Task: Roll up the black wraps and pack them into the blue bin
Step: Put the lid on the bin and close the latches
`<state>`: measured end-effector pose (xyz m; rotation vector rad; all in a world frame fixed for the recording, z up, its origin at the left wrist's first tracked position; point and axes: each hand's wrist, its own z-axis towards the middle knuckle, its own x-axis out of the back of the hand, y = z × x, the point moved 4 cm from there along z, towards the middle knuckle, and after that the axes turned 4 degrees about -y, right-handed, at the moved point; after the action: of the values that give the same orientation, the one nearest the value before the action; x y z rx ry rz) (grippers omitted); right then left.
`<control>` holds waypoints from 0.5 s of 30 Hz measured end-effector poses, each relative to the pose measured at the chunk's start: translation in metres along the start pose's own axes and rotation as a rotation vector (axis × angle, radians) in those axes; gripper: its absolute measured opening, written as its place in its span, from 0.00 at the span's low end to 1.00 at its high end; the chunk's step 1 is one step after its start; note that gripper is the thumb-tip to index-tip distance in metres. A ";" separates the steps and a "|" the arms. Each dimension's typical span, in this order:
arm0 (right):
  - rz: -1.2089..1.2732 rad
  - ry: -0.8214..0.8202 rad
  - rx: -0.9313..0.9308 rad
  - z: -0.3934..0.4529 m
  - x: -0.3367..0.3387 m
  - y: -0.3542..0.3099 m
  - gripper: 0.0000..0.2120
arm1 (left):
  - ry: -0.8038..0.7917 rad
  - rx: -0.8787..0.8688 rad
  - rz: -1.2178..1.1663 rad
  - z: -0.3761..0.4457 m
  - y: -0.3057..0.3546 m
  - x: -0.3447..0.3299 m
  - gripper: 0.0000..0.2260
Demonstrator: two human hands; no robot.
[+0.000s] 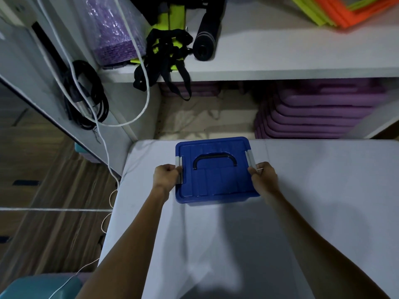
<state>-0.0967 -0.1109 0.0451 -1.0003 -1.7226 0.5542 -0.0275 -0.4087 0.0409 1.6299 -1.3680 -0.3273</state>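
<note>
While the blue bin (216, 171) sits on the grey table (323, 190) near its far edge, I grip it from both sides with the lid on and the black handle (214, 159) lying flat across the top. My left hand (165, 175) is closed around the grey latch (179, 169) on the left side, and my right hand (264, 175) is closed around the latch on the right. Beyond the table, black straps (166, 59) hang tangled off the white shelf (280, 61).
</note>
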 end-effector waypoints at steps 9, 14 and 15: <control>-0.047 0.066 0.041 0.023 0.112 0.028 0.08 | -0.141 -0.135 0.140 -0.018 0.062 -0.112 0.09; -0.044 0.099 -0.031 0.054 0.160 0.042 0.09 | -0.086 -0.210 0.292 -0.023 0.092 -0.182 0.07; -0.054 0.089 -0.036 0.062 0.166 0.047 0.08 | -0.072 -0.217 0.309 -0.022 0.096 -0.194 0.07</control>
<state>-0.1586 0.0586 0.0761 -0.9862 -1.6811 0.4386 -0.1372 -0.2218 0.0590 1.2186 -1.5555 -0.3398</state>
